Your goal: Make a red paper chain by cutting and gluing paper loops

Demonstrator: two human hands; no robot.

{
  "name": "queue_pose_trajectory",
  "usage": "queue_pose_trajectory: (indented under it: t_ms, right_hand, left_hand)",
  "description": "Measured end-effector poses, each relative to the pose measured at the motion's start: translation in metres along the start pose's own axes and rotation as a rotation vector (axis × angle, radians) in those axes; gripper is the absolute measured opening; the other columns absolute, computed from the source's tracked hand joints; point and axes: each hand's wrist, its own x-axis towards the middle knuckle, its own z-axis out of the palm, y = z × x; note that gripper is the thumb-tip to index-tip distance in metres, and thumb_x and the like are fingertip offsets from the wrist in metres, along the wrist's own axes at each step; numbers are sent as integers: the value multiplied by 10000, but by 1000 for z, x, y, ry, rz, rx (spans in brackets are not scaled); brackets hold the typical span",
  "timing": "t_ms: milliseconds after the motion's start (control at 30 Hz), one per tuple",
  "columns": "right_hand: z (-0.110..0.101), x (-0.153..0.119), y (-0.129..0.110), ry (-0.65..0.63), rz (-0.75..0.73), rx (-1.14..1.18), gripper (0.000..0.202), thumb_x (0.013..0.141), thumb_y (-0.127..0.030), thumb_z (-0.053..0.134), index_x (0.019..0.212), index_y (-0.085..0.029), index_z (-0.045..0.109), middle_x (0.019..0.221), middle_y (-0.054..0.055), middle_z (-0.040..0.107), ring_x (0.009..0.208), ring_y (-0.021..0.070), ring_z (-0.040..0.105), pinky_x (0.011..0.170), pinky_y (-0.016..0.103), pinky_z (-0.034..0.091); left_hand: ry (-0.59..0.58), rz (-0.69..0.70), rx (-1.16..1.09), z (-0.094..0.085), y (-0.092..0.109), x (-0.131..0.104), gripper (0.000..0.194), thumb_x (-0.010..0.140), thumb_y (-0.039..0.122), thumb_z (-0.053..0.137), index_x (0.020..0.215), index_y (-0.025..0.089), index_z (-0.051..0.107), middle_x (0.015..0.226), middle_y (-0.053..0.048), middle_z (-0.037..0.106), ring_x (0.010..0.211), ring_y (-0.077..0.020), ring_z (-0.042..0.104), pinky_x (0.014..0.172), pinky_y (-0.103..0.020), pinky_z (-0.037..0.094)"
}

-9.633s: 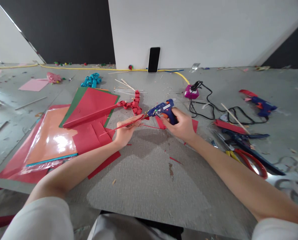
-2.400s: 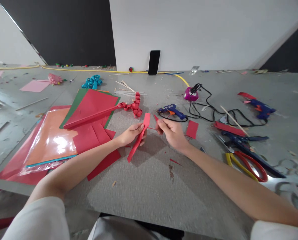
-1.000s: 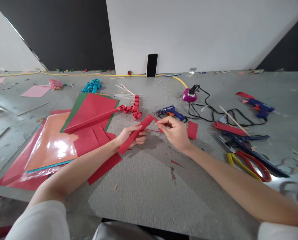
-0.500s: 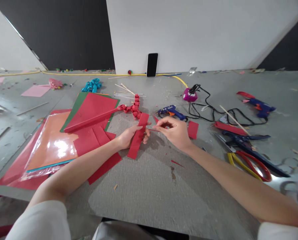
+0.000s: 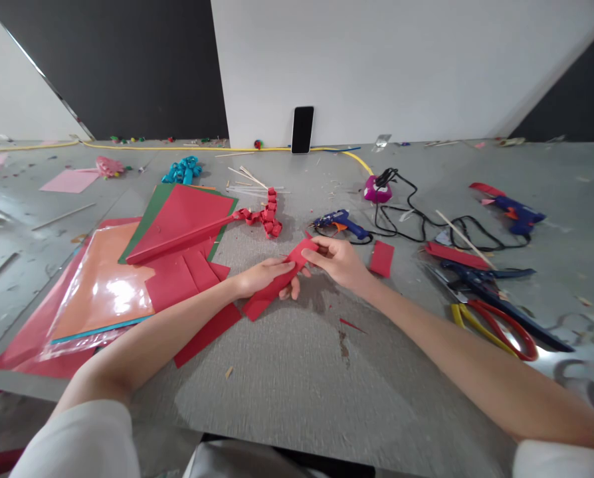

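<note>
A red paper strip (image 5: pixel 270 293) slants between my two hands above the grey table. My left hand (image 5: pixel 262 277) pinches it near the middle, thumb on top and fingers beneath. At its upper right end, my right hand (image 5: pixel 337 260) grips the strip between thumb and fingers. Behind my hands lies a curled red paper chain (image 5: pixel 270 216), joined to a long red rolled piece (image 5: pixel 187 239). A blue glue gun (image 5: pixel 341 222) rests just beyond my right hand. To its right is a small red paper piece (image 5: pixel 382 258).
Red, green and orange sheets (image 5: pixel 105 279) cover the left side. At right are scissors (image 5: pixel 496 328), a dark blue tool (image 5: pixel 511 309), another glue gun (image 5: pixel 519 214) and black cables. A phone (image 5: pixel 302 130) leans on the wall; a purple plug block (image 5: pixel 377 189) sits behind.
The red strip has tilted further, its top toward the right. My right hand has moved slightly left and now grips the strip's upper end; the thin piece it held is no longer distinguishable.
</note>
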Motion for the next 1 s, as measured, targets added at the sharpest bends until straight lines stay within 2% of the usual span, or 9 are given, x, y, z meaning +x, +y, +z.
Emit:
queue_pose_trajectory:
  t_ms: [67,233,300,400,500,567,833,1000]
  right_hand:
    - [-1,0,-1,-4,23,4,453,857,-632,773,741,-204,682,596,-2,643,518,124,546,491,265,427]
    - [-18,6,7,297,-21,81,415,803,-589,830,718,-210,685,569,-10,622,475,111,494,463,269,395]
    - [-29,10,12,391,-55,89,377,798,-552,843,726,-212,698,563,-18,605,479,105,478,469,268,380]
    - [-42,15,21,484,-81,107,349,796,-529,846,727,-220,696,573,-22,593,490,106,465,476,278,366]
    - [-46,18,27,510,-103,128,352,806,-525,838,715,-228,673,585,-21,586,501,109,460,484,289,360]
    - [-46,19,30,509,-117,159,351,816,-524,832,716,-232,666,588,-23,578,503,109,456,483,291,351]
    - [-44,21,26,522,-162,178,348,845,-507,815,705,-245,635,613,-10,581,526,122,457,494,307,356]
    - [-38,22,20,522,-133,248,372,784,-537,844,719,-254,611,616,-21,536,534,121,433,497,304,340]
  left_hand:
    - [-2,-6,7,0,2,-1,526,948,598,687,1135,106,698,781,-114,763,557,-129,626,596,-256,463]
    - [108,78,-94,2,5,-2,525,916,549,738,1195,111,658,969,-177,804,626,-208,741,599,-289,513]
    - [150,124,-133,3,4,-2,543,880,549,778,1169,106,656,959,-181,804,634,-229,754,609,-308,541]
    - [264,203,-131,4,0,0,504,816,503,864,1054,102,672,862,-148,794,594,-203,734,612,-303,556]
    - [413,300,-104,4,-4,2,464,801,495,882,948,100,688,801,-115,780,565,-167,711,593,-277,548]
    - [455,344,-89,4,-6,3,464,807,512,873,922,98,698,802,-115,782,578,-167,718,598,-276,555]
    - [500,375,-95,5,-4,3,402,836,448,868,960,85,749,776,-93,780,541,-139,694,571,-258,530]
    - [493,418,-192,5,-2,3,456,793,402,910,1092,85,774,731,-64,767,534,-144,693,550,-253,521]
